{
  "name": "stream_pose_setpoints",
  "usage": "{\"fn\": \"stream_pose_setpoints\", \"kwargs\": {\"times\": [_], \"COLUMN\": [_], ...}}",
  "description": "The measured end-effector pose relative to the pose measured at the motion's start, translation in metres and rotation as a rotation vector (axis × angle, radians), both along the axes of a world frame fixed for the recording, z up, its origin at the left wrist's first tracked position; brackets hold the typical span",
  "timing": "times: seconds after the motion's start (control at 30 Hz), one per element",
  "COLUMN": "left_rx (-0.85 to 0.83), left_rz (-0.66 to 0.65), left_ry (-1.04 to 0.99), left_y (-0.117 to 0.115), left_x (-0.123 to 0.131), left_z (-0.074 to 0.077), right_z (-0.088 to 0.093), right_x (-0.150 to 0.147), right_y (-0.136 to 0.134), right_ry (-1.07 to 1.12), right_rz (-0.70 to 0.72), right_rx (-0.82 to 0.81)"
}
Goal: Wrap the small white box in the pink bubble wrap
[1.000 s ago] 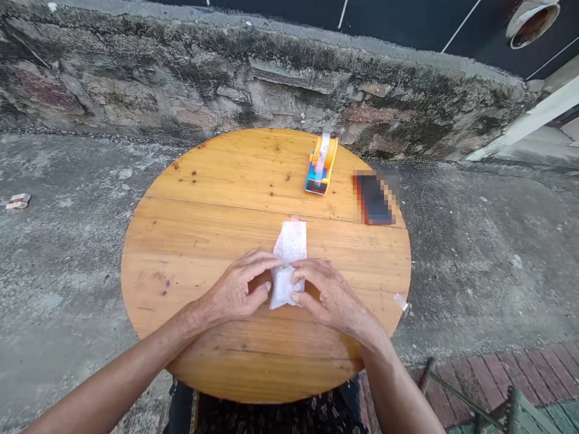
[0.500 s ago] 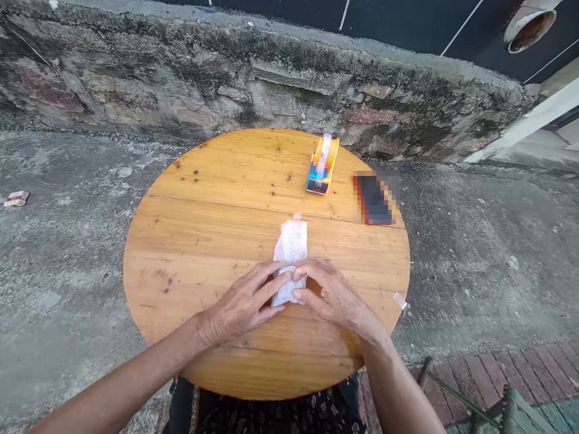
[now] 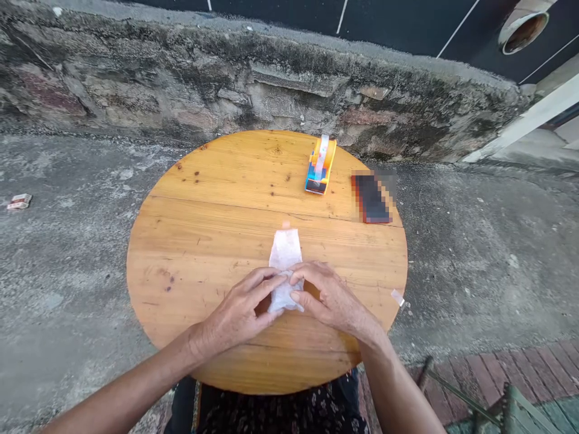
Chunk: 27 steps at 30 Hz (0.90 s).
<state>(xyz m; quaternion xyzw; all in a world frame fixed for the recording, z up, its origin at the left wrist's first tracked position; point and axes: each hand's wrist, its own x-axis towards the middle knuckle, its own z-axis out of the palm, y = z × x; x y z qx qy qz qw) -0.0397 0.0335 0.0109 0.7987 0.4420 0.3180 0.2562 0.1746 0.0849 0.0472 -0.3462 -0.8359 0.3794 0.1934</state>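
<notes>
A whitish, translucent wrapped packet (image 3: 286, 248) lies on the round wooden table (image 3: 203, 241), its near part bunched and thicker. A small strip of clear tape (image 3: 286, 225) sticks out from its far end. My left hand (image 3: 246, 301) grips the packet's near part from the left, fingertips on top and thumb at the lower edge. From the right, my right hand (image 3: 323, 295) pinches the same part between thumb and curled fingers. What is inside the wrapping cannot be made out.
A yellow and blue tape dispenser (image 3: 320, 166) stands at the table's far side. To its right lies a dark, blurred-out flat object (image 3: 373, 199) with a reddish edge. A loose tape piece (image 3: 397, 297) hangs at the right rim. A stone wall (image 3: 203, 90) runs behind.
The packet's far end has shifted slightly left and nearer to me. My left thumb has moved onto the packet's near edge. Both hands stay on it.
</notes>
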Motion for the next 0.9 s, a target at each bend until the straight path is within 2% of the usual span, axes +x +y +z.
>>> {"fn": "stream_pose_setpoints", "kwargs": {"times": [0.2, 0.33, 0.5, 0.67, 0.9], "left_rx": [-0.187, -0.331, -0.317, -0.331, -0.364], "left_rz": [0.094, 0.148, 0.163, 0.133, 0.149], "left_ry": [-0.065, -0.092, -0.109, -0.116, -0.101], "left_y": [0.006, 0.015, 0.022, 0.027, 0.03], "left_x": [0.002, 0.002, 0.0, -0.001, -0.002], "left_z": [0.01, 0.013, 0.013, 0.014, 0.014], "right_z": [-0.005, -0.003, -0.008, -0.018, -0.022], "right_x": [-0.005, -0.004, 0.003, 0.006, 0.002], "right_y": [0.006, 0.008, 0.008, 0.007, 0.007], "right_ry": [0.105, 0.092, 0.04, -0.078, -0.066], "right_rz": [-0.029, -0.032, 0.038, 0.049, -0.021], "right_rx": [0.007, -0.021, 0.062, 0.139, 0.186]}}
